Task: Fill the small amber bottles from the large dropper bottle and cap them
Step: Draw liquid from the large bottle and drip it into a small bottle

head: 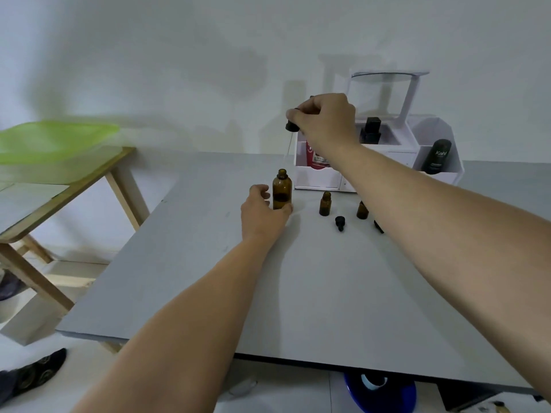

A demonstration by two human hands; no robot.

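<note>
The large dropper bottle [281, 190] is steadied upright on the grey table [298, 293], its lower half gripped by the curled left hand [262, 214]. Above its open mouth the black dropper cap [291, 126] is pinched in the closed fingertips of the right hand [325, 123], the thin glass pipette [288, 147] hanging clear. The pipette is best held vertical, carried to the open small amber bottle [325, 204] nearby, and lowered into its neck before the bulb is squeezed.

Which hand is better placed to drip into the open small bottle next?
Right. The right hand pinches the dropper above the large bottle, which the left hand grips; the small bottle stands to that bottle's right.
</note>
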